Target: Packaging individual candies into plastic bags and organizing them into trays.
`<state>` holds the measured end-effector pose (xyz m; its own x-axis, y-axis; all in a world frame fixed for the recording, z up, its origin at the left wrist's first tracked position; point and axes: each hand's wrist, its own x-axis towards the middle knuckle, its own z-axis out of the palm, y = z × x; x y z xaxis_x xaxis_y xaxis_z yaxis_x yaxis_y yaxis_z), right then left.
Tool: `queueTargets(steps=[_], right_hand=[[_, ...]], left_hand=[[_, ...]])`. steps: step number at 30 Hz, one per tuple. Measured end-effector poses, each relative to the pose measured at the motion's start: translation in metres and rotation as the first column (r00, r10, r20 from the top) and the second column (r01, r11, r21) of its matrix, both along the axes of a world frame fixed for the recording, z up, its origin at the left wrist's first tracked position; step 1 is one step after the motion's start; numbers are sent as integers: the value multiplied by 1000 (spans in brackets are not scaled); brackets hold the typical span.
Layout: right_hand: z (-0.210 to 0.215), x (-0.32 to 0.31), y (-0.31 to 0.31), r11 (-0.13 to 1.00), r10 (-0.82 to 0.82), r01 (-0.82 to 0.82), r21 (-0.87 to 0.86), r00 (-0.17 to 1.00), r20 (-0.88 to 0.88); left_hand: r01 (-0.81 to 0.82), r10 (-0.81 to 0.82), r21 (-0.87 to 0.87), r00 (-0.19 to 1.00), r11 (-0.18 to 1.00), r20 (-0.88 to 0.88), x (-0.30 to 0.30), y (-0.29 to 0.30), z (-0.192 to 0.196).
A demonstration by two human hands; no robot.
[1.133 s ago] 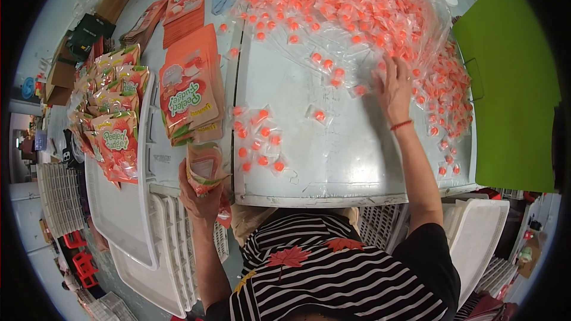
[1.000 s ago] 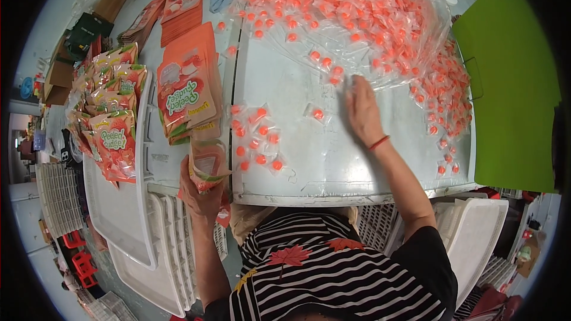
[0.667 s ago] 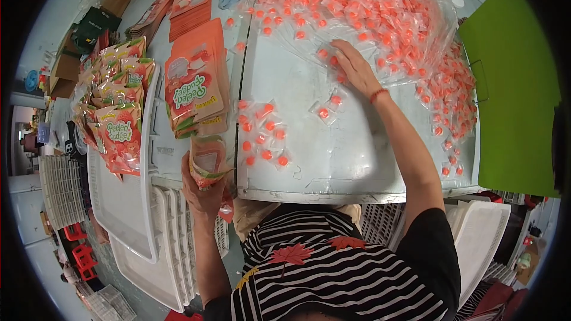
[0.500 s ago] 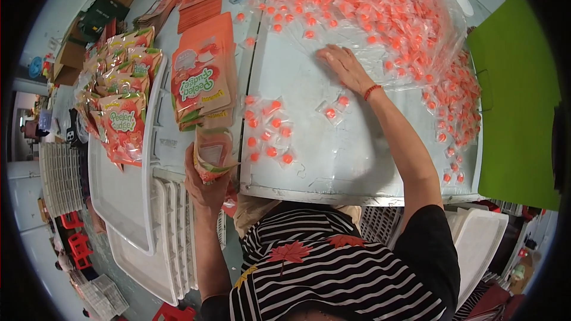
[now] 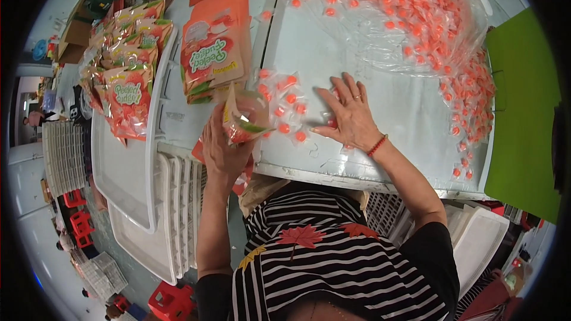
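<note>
— How are we holding our hands over the table?

— We are stretching our right hand point(image 5: 351, 116) forward from a bent elbow, palm down and fingers fanned wide, pressing flat on the pale table point(image 5: 410, 107). It is grasping nothing; its fingertips are lying among a small cluster of wrapped orange candies point(image 5: 285, 104), with one candy showing just under the thumb side. A red bracelet point(image 5: 377, 145) is circling that wrist.

— And the left?

— We are raising our left hand point(image 5: 223, 142) upright at the table's near edge, forearm rising straight from below, fingers curling around an open pouch point(image 5: 244, 116) and clamping it so its mouth is tilting toward the candy cluster.

— Where is everything else sitting?

— The big heap of candies point(image 5: 410, 6) is spreading over clear plastic at the far side of the table, trailing down the right edge. Flat orange pouches point(image 5: 214, 47) are lying stacked just beyond our left hand, and filled pouches point(image 5: 128, 59) are piling up in a white tray point(image 5: 128, 166) farther left.
</note>
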<state>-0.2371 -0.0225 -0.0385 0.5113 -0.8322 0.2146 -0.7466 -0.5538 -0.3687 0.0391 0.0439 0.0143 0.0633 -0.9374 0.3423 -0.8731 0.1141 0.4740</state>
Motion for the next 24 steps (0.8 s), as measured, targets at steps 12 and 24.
queueTargets(steps=[12,24], right_hand=[[-2,21,20,983,-118,118,-141,993,8],[-9,22,-29,940,-299,340,26,783,545]], left_hand=[[136,-131,-117,990,984,48,-12,-1,5],[227,-226,-99,974,969,19,-33,-24,1]])
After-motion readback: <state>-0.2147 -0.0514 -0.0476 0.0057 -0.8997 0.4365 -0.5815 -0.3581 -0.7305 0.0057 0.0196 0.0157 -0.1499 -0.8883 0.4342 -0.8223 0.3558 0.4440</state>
